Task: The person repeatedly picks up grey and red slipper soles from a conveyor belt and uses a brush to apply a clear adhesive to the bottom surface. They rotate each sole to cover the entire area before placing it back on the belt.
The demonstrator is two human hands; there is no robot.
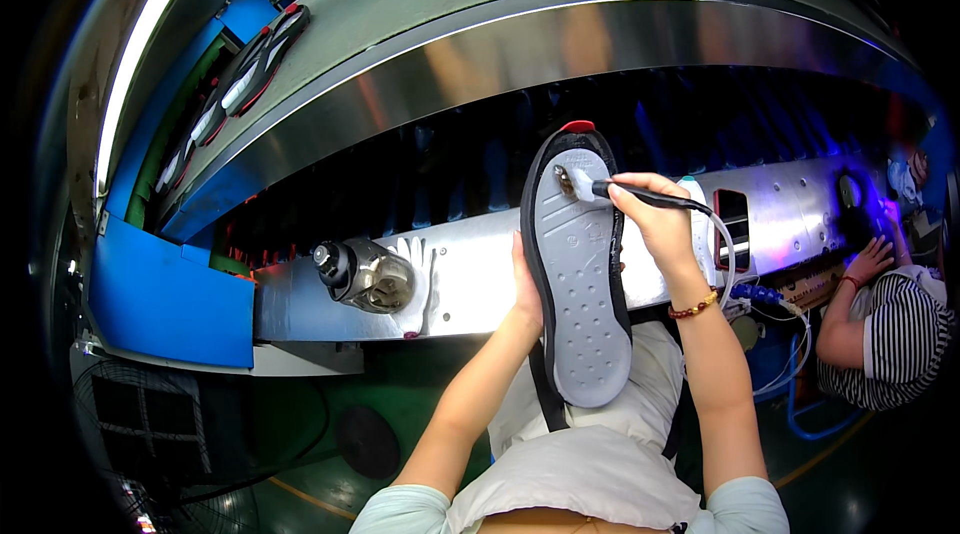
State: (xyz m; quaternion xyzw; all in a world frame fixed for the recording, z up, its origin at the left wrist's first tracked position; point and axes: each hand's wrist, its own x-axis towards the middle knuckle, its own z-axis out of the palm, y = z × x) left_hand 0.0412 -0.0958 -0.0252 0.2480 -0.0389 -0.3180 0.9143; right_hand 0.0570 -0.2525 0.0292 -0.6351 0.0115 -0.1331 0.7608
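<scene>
A large shoe sole (578, 279) with a grey dimpled inner face, a black rim and a red tip stands tilted in front of me, toe end away. My left hand (527, 279) grips its left edge, the fingers hidden behind it. My right hand (655, 222) is closed round a black-handled brush (640, 196) with pale bristles, fed by a clear tube (731, 244). The bristles touch the grey face near the toe, beside a small dark brownish patch. My right wrist rests close to the sole's right edge.
A clear bottle with a black lid (372, 277) and a white glove (418, 284) lie left on the metal shelf (470, 279). Above runs a green conveyor belt (450, 4) carrying several soles (240, 84). A co-worker in a striped top (905, 334) sits at the right.
</scene>
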